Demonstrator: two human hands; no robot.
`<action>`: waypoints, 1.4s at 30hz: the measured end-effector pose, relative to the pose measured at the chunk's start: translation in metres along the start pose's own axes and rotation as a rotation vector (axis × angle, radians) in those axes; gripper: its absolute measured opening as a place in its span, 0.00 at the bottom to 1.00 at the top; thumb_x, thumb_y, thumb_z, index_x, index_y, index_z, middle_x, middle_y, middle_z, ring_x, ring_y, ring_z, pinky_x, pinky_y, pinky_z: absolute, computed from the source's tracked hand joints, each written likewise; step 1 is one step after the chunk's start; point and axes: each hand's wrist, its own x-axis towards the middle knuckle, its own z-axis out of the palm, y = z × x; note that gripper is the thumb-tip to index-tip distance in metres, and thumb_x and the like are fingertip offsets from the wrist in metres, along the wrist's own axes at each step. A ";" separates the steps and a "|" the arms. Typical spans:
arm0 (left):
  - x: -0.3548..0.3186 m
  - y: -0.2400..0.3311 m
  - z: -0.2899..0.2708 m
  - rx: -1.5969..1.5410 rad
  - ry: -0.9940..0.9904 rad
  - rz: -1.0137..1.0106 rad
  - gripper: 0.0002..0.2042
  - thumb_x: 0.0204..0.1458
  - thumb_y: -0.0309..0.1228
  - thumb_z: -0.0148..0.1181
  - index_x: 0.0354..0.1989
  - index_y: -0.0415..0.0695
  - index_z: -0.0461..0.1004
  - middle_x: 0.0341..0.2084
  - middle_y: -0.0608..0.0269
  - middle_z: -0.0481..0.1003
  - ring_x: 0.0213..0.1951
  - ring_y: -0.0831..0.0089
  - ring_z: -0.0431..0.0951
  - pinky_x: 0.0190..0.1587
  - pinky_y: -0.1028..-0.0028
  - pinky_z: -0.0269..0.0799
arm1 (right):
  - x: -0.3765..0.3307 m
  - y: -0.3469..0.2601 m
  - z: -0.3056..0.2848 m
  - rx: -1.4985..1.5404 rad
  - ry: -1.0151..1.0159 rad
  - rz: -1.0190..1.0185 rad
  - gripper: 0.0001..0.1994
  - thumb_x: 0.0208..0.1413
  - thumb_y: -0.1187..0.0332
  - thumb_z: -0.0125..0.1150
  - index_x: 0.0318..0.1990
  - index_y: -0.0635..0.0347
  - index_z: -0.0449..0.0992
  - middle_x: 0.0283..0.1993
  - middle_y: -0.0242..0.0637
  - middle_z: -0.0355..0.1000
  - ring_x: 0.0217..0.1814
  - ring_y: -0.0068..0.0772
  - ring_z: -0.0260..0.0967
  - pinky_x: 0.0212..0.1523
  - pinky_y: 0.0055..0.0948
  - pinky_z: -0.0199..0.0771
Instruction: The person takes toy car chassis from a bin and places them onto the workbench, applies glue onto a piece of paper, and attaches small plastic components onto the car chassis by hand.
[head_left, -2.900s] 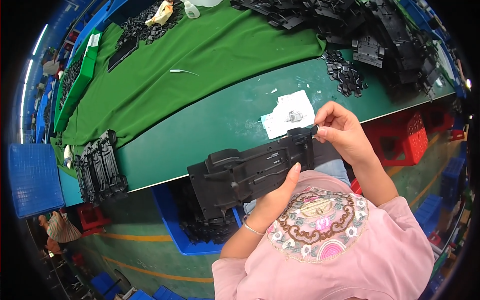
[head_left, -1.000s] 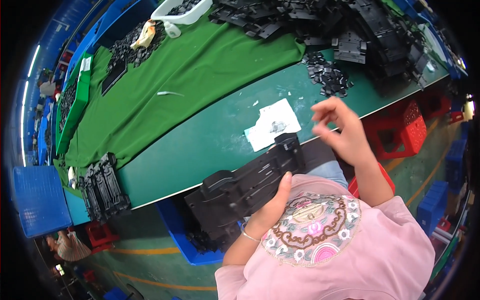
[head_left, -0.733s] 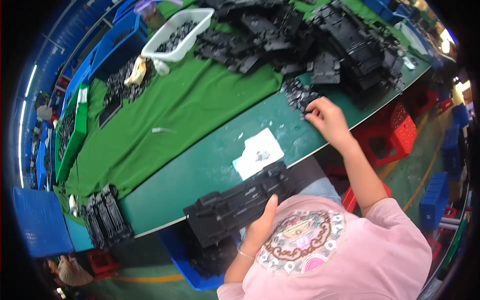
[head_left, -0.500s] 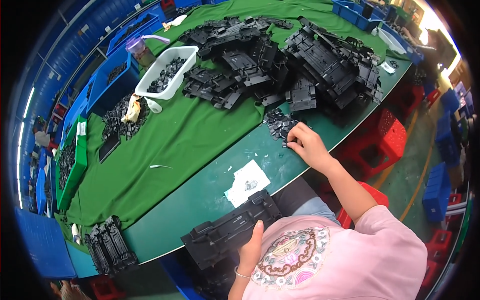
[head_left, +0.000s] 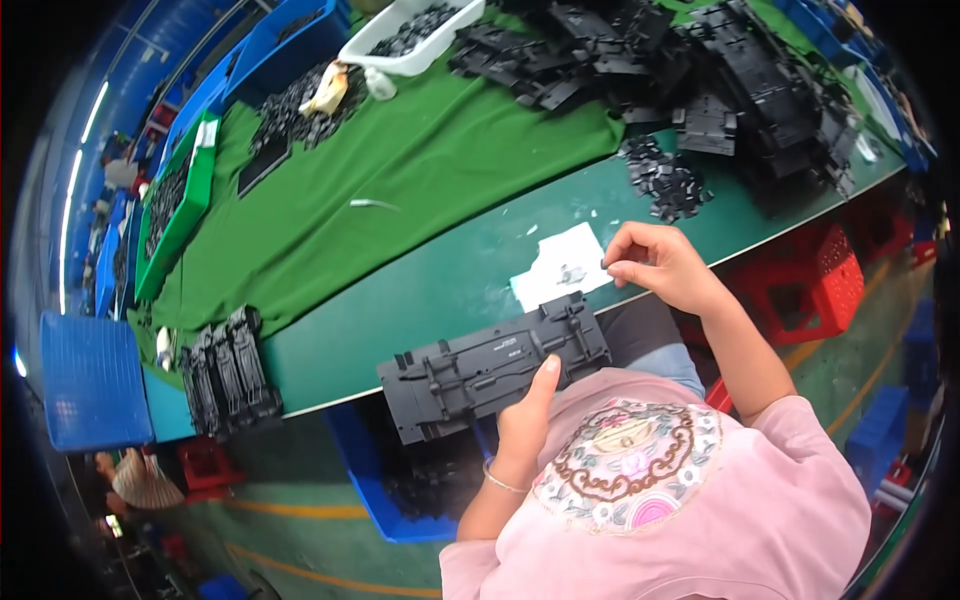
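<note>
My left hand [head_left: 524, 425] grips a long black plastic housing [head_left: 480, 372] by its near edge, thumb on top, in front of my body at the table's edge. My right hand [head_left: 672, 268] pinches a small black piece [head_left: 604, 266] between thumb and fingertips, just beside a white sheet of paper [head_left: 562, 262]. Most of that piece is hidden by the fingers. Beyond the right hand lies a heap of small black pieces [head_left: 664, 182] on the green tabletop.
Large black housings [head_left: 750, 80] are piled at the back right. Several finished-looking black parts [head_left: 230, 375] stand at the left edge. A white bin [head_left: 415, 45], a green crate [head_left: 185, 215] and a blue bin [head_left: 375, 495] under the edge hold parts. Red stools [head_left: 800, 285] stand right.
My right hand has come away from the heap of small pieces toward the housing, a piece in its fingertips. The housing lies flatter in my left hand, and the view has shifted.
</note>
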 end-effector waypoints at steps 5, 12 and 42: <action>0.001 -0.005 -0.011 -0.093 0.059 -0.001 0.13 0.42 0.25 0.54 0.38 0.36 0.65 0.34 0.64 0.67 0.36 0.77 0.66 0.41 0.79 0.61 | 0.011 0.001 0.015 -0.484 -0.016 -0.245 0.06 0.39 0.80 0.53 0.26 0.65 0.65 0.23 0.36 0.63 0.24 0.26 0.62 0.25 0.21 0.62; 0.002 -0.004 -0.015 -0.092 0.053 0.029 0.13 0.42 0.25 0.54 0.38 0.36 0.65 0.34 0.63 0.66 0.36 0.77 0.66 0.40 0.79 0.61 | 0.018 0.006 0.024 -0.676 -0.038 -0.402 0.06 0.37 0.80 0.52 0.26 0.66 0.65 0.23 0.39 0.61 0.23 0.37 0.61 0.24 0.27 0.62; 0.003 0.012 -0.006 -0.147 -0.273 -0.045 0.18 0.48 0.37 0.38 0.44 0.39 0.61 0.43 0.62 0.63 0.46 0.74 0.60 0.50 0.72 0.51 | -0.035 -0.023 0.046 0.305 -0.036 0.020 0.07 0.40 0.80 0.54 0.30 0.64 0.66 0.25 0.30 0.63 0.27 0.19 0.63 0.29 0.17 0.64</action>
